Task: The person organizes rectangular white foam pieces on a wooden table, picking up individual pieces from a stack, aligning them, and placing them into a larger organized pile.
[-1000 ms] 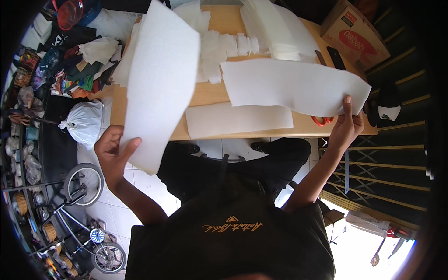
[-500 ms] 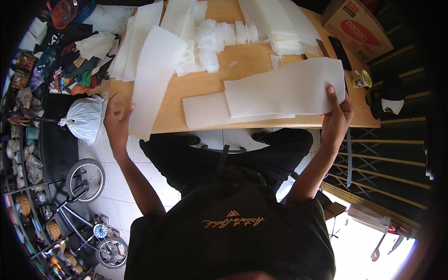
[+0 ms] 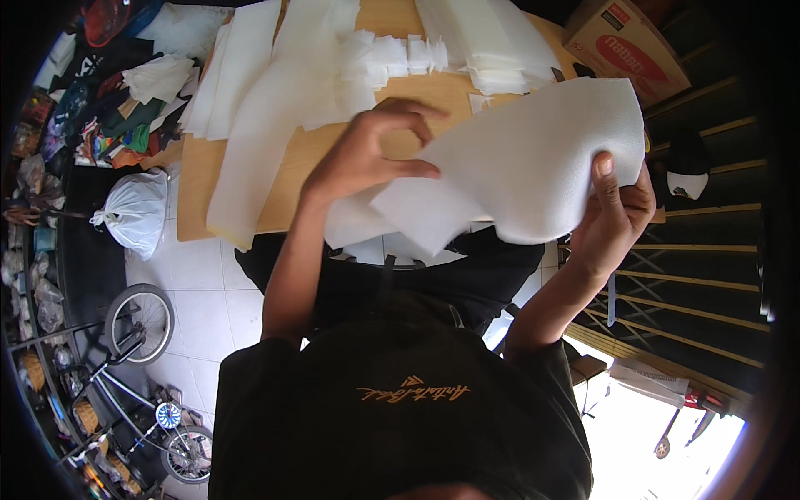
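Note:
A white, translucent sheet, like thin foam (image 3: 554, 142), is lifted and bowed above the front of the table. My right hand (image 3: 615, 208) grips its right end, thumb on top and fingers behind. The sheet's left end hangs past the table edge. My left hand (image 3: 358, 154) is beside that end, thumb and fingers apart in a curve, blurred, with nothing between them. Below it lies another white sheet (image 3: 354, 218), partly covered. Further left, a long curved white sheet (image 3: 250, 158) runs over the table's front edge.
On the wooden table (image 3: 197, 179) are stacked white strips (image 3: 496, 42) and small cut pieces (image 3: 387, 58) at the back. A cardboard box (image 3: 625, 50) stands at the far right. Left of the table are a tied white bag (image 3: 133, 212), a clothes pile (image 3: 150, 108) and a bicycle (image 3: 137, 383).
My left hand has moved right, from the long curved sheet to the held sheet's left end. My right hand has raised that sheet, which now bends.

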Demonstrator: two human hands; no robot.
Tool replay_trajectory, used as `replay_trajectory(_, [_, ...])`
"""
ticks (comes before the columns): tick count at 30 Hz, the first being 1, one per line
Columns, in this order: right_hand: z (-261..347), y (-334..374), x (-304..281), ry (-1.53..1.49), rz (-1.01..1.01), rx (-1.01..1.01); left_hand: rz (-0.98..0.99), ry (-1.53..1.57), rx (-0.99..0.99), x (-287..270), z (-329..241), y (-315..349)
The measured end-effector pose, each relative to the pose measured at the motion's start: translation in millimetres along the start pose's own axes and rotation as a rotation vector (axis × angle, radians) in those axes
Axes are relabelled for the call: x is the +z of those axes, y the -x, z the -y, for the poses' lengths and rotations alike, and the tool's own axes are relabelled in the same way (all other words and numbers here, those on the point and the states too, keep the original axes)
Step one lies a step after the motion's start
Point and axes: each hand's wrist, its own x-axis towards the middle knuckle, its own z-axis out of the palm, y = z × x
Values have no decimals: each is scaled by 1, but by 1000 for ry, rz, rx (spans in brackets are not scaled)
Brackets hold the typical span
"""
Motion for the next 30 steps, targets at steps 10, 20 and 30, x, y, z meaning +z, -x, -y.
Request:
replay_trajectory(10, [-68,16,-3,239,-242,286,-666,377,-540,-33,-22,82])
replay_trajectory(20, [-107,57,-27,1021,167,324,-719,27,-737,20,-20,139])
replay_trajectory(30, [-108,67,-19,1080,121,330,-567,-34,-1244,28,-57,161])
